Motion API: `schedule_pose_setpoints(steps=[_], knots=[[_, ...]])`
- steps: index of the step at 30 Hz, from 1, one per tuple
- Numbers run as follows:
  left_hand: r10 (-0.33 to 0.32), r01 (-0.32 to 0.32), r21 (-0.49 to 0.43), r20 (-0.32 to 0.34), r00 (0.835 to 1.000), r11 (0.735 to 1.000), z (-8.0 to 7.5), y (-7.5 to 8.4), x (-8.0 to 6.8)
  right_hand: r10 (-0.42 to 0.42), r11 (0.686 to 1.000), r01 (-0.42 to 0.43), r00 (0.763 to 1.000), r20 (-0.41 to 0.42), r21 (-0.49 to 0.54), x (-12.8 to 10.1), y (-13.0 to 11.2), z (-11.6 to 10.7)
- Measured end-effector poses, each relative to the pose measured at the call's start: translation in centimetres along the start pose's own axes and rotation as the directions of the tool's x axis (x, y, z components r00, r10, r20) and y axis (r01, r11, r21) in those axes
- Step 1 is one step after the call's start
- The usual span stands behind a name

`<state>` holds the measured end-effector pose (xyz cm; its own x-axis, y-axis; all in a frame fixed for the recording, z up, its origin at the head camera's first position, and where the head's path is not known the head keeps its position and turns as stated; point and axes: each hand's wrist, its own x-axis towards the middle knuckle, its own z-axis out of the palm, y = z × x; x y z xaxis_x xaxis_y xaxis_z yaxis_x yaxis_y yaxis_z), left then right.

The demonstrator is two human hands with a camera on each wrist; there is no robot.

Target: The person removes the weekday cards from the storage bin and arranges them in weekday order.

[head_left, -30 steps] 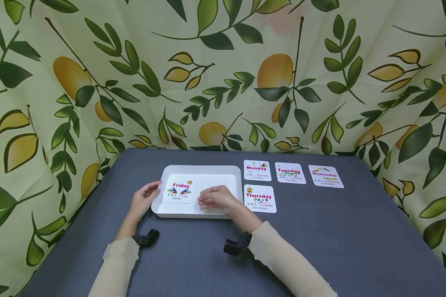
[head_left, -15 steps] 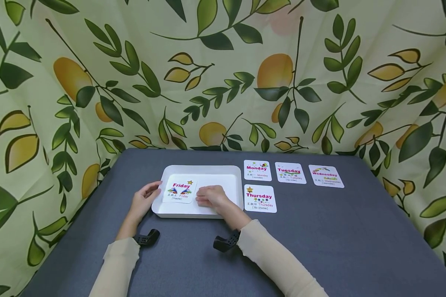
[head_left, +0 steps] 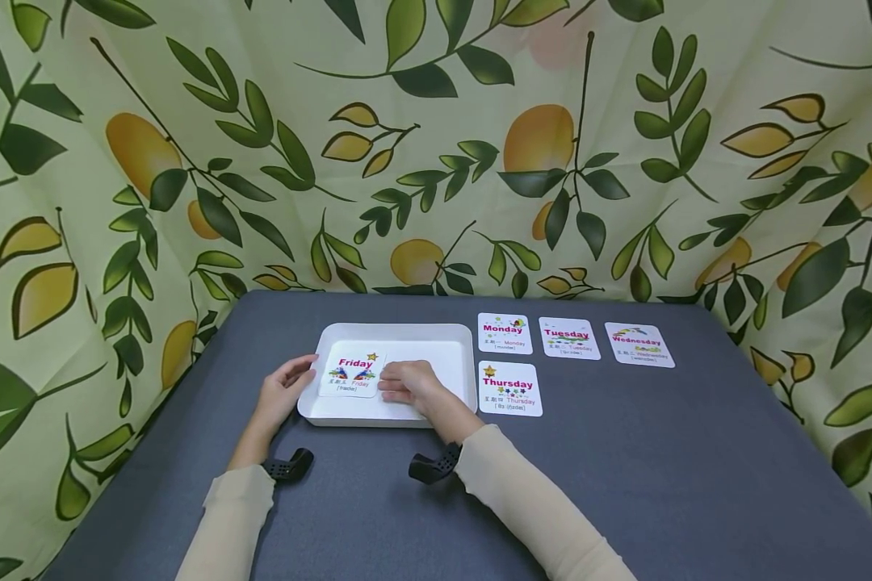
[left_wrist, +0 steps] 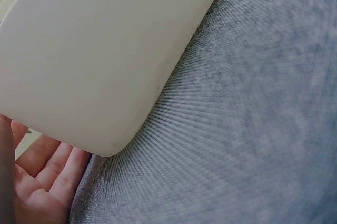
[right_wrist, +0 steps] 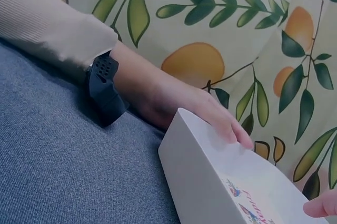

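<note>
A white tray (head_left: 400, 335) sits on the grey table, with a Friday card (head_left: 351, 374) lying in its left half. My left hand (head_left: 282, 390) rests against the tray's left rim, fingers relaxed and straight; its palm (left_wrist: 37, 182) shows beside the tray's underside (left_wrist: 95, 60) in the left wrist view. My right hand (head_left: 407, 382) lies inside the tray, fingertips at the Friday card's right edge, holding nothing that I can see. The right wrist view shows the tray wall (right_wrist: 200, 182), the left hand (right_wrist: 210, 113) on its rim and the card's print (right_wrist: 247, 205).
To the right of the tray lie the Thursday card (head_left: 509, 389), and behind it Monday (head_left: 505, 333), Tuesday (head_left: 569, 338) and Wednesday (head_left: 639, 344) in a row. A leaf-and-lemon patterned curtain (head_left: 436, 145) closes off the back and sides. Bare grey table (head_left: 661, 468) spreads front right.
My right hand has slid left across the tray to the Friday card's right edge. The left hand and the cards have stayed put.
</note>
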<state>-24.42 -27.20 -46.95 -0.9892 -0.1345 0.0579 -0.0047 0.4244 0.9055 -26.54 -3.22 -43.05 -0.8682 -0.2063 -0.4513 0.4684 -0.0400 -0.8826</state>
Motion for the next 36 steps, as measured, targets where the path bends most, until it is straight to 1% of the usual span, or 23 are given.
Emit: schedule_pose_setpoints(steps=[6, 11, 15, 19, 21, 26, 28, 30, 32, 36], knots=[[-0.008, 0.008, -0.017, -0.002, 1.000, 1.000, 0.0, 0.2, -0.1, -0.006, 1.000, 0.006, 1.000, -0.005, -0.005, 0.3, 0.2, 0.3], [-0.007, 0.007, -0.012, -0.004, 1.000, 1.000, 0.0, 0.0, 0.0, -0.026, 0.998, 0.025, 1.000, -0.017, -0.049, 0.3, 0.4, 0.5], [0.003, -0.003, -0.002, -0.010, 1.000, 1.000, 0.0, -0.2, 0.0, -0.050, 0.995, 0.046, 0.998, -0.044, -0.083, 0.2, 0.3, 0.9], [-0.001, 0.001, 0.004, -0.010, 1.000, 1.000, 0.0, -0.2, 0.0, -0.091, 0.994, 0.085, 0.992, -0.085, -0.066, 0.2, 0.3, 1.4], [0.000, 0.000, 0.001, -0.012, 1.000, 1.000, 0.0, -0.1, 0.0, -0.099, 0.995, 0.095, 0.988, -0.116, -0.038, 0.0, 0.4, 1.7], [0.007, -0.007, -0.008, -0.011, 1.000, 1.000, 0.2, -0.2, 0.0, -0.060, 0.998, 0.064, 0.977, -0.203, 0.014, -0.5, 0.5, 1.8], [0.014, -0.014, -0.014, -0.015, 1.000, 1.000, 0.2, -0.2, 0.0, -0.044, 0.998, 0.051, 0.974, -0.221, 0.023, -0.6, 0.3, 1.7], [0.021, -0.021, -0.022, -0.023, 1.000, 1.000, 0.2, -0.2, 0.1, -0.035, 0.999, 0.041, 0.974, -0.223, 0.021, -0.7, 0.1, 1.7], [0.032, -0.033, -0.031, -0.027, 0.999, 0.999, 0.2, -0.2, 0.1, -0.028, 0.999, 0.034, 0.977, -0.209, 0.024, -0.8, -0.1, 1.6], [0.039, -0.039, -0.035, -0.019, 0.999, 0.999, 0.1, 0.0, 0.0, -0.007, 0.999, 0.015, 0.983, -0.184, 0.044, -0.6, -0.1, 1.6]])
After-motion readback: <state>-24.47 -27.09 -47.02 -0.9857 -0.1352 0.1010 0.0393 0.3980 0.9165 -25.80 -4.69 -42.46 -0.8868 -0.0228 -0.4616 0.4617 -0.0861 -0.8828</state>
